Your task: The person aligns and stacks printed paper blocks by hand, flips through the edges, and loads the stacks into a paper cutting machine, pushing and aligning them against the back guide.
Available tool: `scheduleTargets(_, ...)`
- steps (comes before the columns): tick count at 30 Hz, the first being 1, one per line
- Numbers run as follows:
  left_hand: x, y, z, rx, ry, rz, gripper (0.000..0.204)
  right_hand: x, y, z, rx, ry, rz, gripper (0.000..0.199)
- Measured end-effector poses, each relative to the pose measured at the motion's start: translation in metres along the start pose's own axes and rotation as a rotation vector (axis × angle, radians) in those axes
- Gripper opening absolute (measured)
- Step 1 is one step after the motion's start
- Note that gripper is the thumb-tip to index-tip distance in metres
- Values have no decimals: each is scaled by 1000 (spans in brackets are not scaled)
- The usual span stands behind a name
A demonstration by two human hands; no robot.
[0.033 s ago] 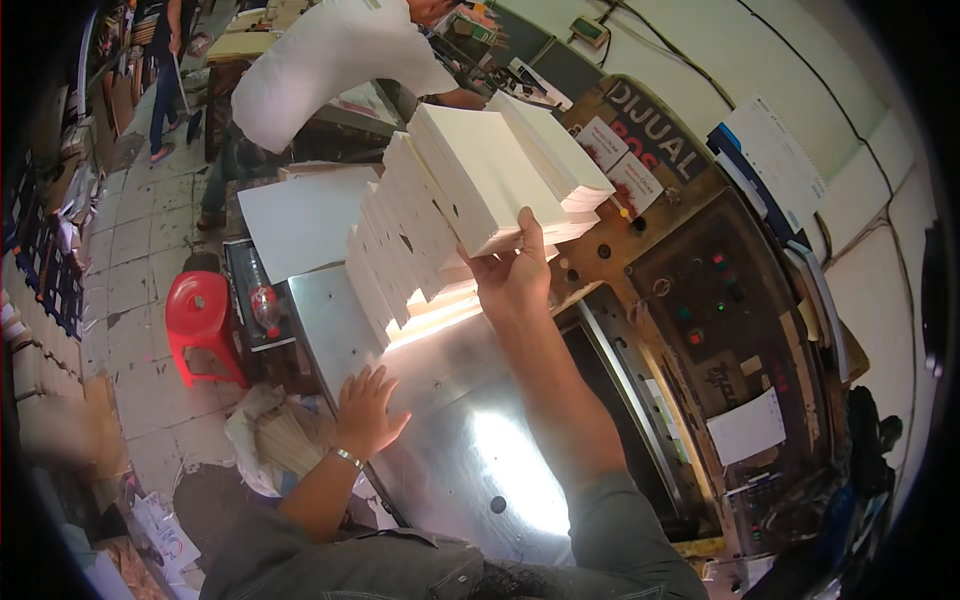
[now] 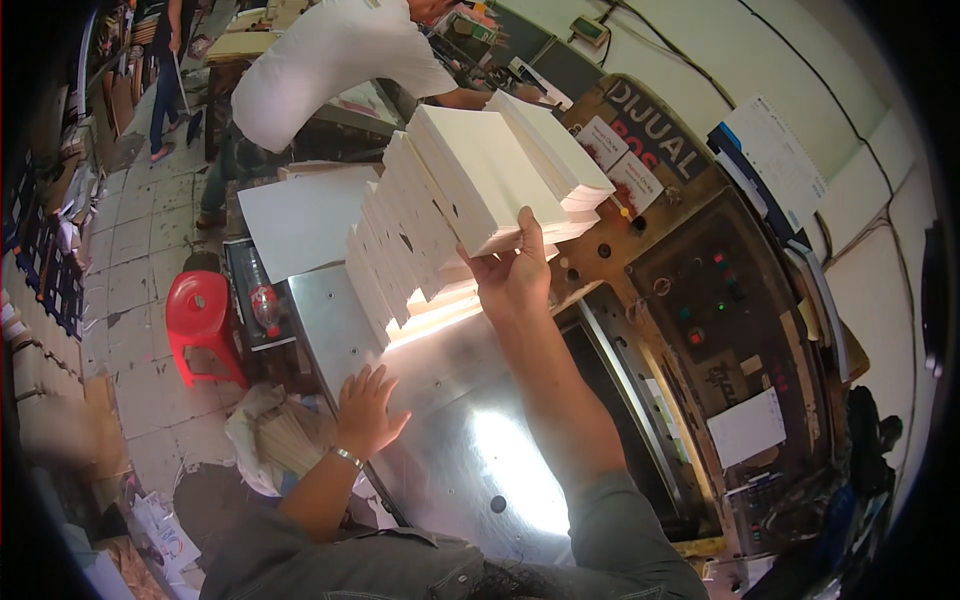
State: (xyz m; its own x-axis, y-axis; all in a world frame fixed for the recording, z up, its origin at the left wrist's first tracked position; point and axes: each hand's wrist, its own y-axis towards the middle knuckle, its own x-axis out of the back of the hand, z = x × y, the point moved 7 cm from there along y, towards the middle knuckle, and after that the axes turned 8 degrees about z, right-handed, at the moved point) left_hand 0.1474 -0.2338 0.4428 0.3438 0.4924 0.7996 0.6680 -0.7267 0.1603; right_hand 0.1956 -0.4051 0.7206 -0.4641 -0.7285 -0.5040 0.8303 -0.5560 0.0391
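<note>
A tall, stepped stack of cream-coloured paper blocks (image 2: 490, 165) stands at the far end of the shiny metal table (image 2: 440, 400). At its near corner, my right hand (image 2: 515, 270) grips the top paper block, thumb on the upper face and fingers against the front edge; some fingertips are hidden. My left hand (image 2: 370, 410), with a bracelet at the wrist, is spread over the table's left edge and holds nothing. Whether its palm touches the metal I cannot tell. A second pile of paper blocks (image 2: 555, 150) rises just right of the first.
To the right is a machine panel (image 2: 715, 300) with lit buttons. A red stool (image 2: 203, 315) stands on the tiled floor at left, near a plastic bottle (image 2: 264, 305). White board (image 2: 305, 220) lies beyond the table. A co-worker in a white shirt (image 2: 325, 70) leans over behind the stack.
My hands and the paper stack stay where they were. The co-worker's forearm beyond the stack reaches slightly farther right.
</note>
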Motion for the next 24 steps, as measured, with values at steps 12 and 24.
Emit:
scheduleTargets(12,-4,1,3,-13,-8,4,68,11,-9,17,-15,74,-20,58)
scheduleTargets(24,-11,4,2,-29,1,3,67,182,-74,-12,13,189,-20,71)
